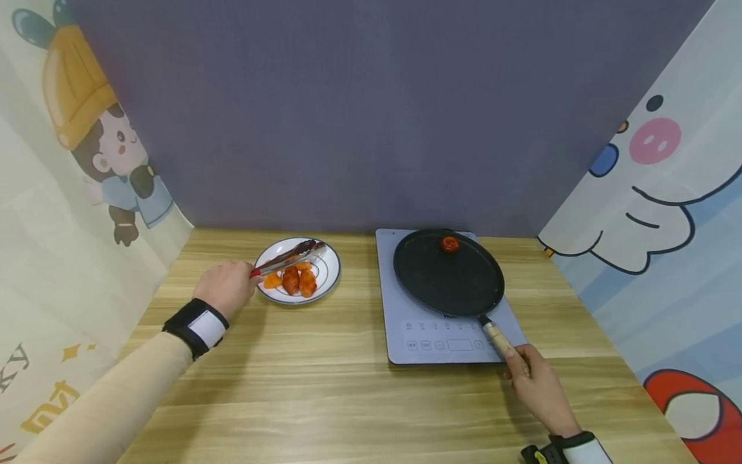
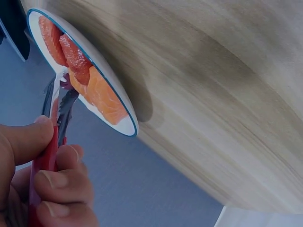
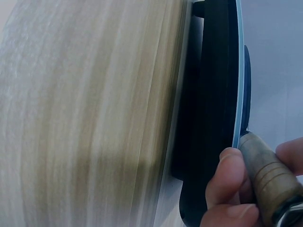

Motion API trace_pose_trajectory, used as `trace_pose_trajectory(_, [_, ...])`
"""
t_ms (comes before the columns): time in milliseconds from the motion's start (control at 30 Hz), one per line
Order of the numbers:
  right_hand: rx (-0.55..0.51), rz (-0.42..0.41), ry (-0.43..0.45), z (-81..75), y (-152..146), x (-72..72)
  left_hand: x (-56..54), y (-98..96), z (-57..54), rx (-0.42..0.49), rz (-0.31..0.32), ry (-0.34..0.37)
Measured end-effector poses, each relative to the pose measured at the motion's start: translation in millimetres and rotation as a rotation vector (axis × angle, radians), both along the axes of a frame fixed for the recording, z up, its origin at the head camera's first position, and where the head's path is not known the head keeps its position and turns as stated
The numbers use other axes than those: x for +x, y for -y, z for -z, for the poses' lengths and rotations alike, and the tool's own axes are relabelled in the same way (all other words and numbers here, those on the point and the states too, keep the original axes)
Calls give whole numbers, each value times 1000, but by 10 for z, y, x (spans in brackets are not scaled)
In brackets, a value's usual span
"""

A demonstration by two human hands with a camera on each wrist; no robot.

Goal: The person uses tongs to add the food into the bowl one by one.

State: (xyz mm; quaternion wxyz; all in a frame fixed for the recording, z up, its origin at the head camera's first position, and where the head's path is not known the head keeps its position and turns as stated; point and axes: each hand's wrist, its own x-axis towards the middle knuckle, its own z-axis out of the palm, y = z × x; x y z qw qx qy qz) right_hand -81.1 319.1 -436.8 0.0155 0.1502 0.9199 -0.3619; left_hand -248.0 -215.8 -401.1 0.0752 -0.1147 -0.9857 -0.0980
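My left hand [image 1: 227, 287] holds red-handled metal tongs [image 2: 45, 158], their tips over a white, blue-rimmed plate [image 1: 329, 283] on the left of the table. Orange and reddish pieces that look like salmon or other meat [image 2: 105, 97] lie on that plate. Whether the tips pinch one of them I cannot tell. On the right, my right hand [image 1: 539, 386] grips the wooden handle [image 3: 272, 175] of a flat black pan [image 1: 449, 283]. A small round red piece of food [image 1: 449, 243] sits near the pan's far edge.
The pan rests on a pale induction cooktop [image 1: 400, 341] with touch controls along its near side. Below is a wood-grain table [image 1: 324, 386]. A grey-blue panel [image 1: 371, 116] rises at the back, and printed cartoon sheets [image 1: 684, 212] flank both sides.
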Motion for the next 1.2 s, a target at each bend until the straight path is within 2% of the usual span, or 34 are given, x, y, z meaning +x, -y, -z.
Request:
trace_pose_trajectory(333, [3,4,8,6,-7,1,6,32,34,22,1,-37])
trace_pose_trajectory(833, [7,-12,-8,1,-14,6,60,15,-8,34,1,-63])
trace_pose_trajectory(1200, [7,-4,-4,23,-22,3,104,-107,-60,4,21,-109])
